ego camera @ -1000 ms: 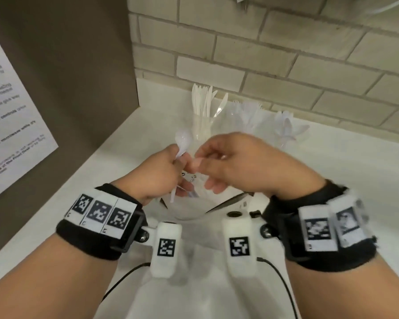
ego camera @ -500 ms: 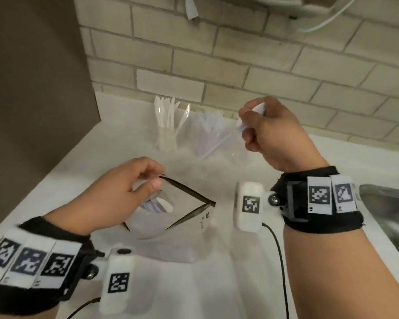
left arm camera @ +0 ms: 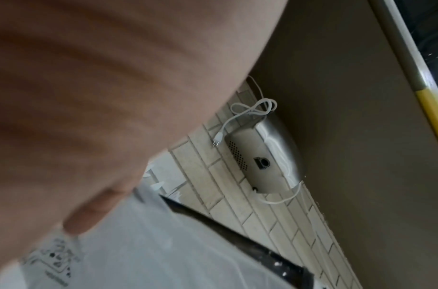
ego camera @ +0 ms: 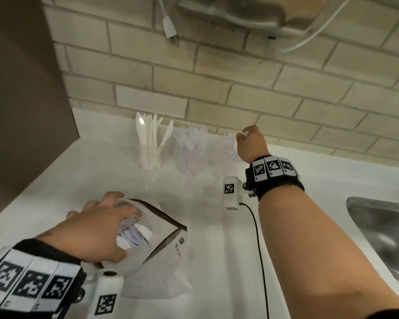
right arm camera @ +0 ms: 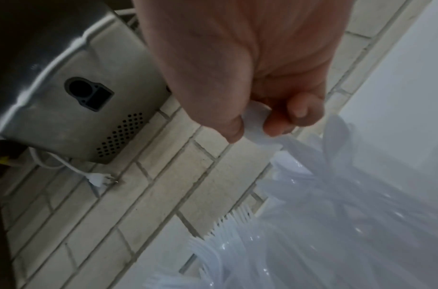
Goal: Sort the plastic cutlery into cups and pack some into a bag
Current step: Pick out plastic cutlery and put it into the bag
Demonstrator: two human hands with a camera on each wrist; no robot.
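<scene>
Seemingly three cups (ego camera: 149, 157); left hand (ego camera: 97, 224) grips one bag (ego camera: 161, 240), right hand (ego camera: 250, 141) pinches one spoon (right arm camera: 256, 125).

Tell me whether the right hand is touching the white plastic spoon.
Touching: the right wrist view shows the right hand pinching the white plastic spoon between thumb and fingers.

White surface (ego camera: 309, 203) runs to a tan brick wall (ego camera: 240, 93) at the far side. Steel box unit (ego camera: 240, 10) wall-mounted up top, loose white plug (ego camera: 169, 28) dangling beside it. Steel sink (ego camera: 382, 231) at right, brown panel (ego camera: 21, 88) at left.
</scene>
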